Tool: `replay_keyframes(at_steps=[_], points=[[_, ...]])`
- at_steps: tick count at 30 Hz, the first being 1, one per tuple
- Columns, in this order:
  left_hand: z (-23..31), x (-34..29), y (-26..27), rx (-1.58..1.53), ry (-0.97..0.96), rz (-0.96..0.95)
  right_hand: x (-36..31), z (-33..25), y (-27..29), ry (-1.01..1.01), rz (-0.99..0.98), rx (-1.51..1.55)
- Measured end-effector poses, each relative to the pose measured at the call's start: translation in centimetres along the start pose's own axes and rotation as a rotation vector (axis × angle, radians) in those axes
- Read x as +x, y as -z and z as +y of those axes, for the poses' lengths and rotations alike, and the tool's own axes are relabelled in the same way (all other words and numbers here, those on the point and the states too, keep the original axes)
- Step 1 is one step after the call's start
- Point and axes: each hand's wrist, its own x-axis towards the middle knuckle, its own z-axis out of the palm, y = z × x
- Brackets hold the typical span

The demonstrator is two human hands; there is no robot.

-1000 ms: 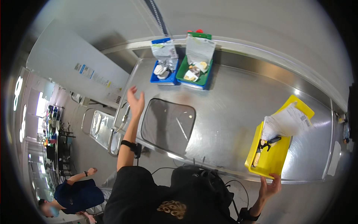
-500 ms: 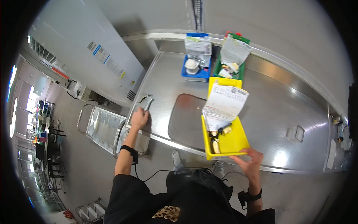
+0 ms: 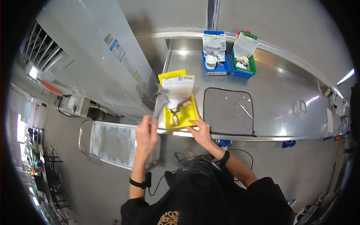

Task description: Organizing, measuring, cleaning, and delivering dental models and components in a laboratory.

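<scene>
My left hand (image 3: 147, 132) is closed around a long grey metal tool (image 3: 160, 102), smeared by motion, its kind unclear. The tool rises past the left side of a yellow bin (image 3: 192, 119). My right hand (image 3: 202, 132) grips that bin's front right corner, thumb over the rim. Inside the bin are several small black-and-tan parts (image 3: 174, 119), and a printed sheet (image 3: 179, 88) leans over its back. To the right lies a dark grey mat (image 3: 227, 116) with a thin silver pen-like tool (image 3: 245, 111) and small pale bits on it.
Against the back wall stand a blue bin (image 3: 216, 73) and a green bin (image 3: 254, 66) stacked on another blue one, holding papers and parts. A tall white cabinet (image 3: 101, 48) borders the metal bench on the left. Below it is a cart (image 3: 112, 144). A small clear frame (image 3: 303, 106) lies far right.
The yellow bin has moved from over the mat to the mat's left, with my right hand at its corner. My left hand has lifted the metal tool off the bench. The view has shifted.
</scene>
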Motion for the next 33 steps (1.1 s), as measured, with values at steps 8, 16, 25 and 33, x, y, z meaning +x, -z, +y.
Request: replay_keyframes(at_steps=[8, 16, 25, 33], points=[[4.6, -2.3, -5.5, -0.08, -0.305, -0.387, -4.6, -6.8, 5.2, -0.112, -0.194, 0.619], [6.9, 0.4, -8.1, -0.368, -0.349, -0.843, -5.1, -7.8, 7.4, -0.207, 0.36, 1.295], [-6.9, 8.6, -17.1, 0.467, -0.392, -0.451, -5.9, -9.7, 8.7, 0.082, 0.241, 1.127], [-5.9, 5.2, -12.9, -0.024, -0.119, -0.276, -5.8, -13.3, 10.1, -0.015, -0.004, 0.898]])
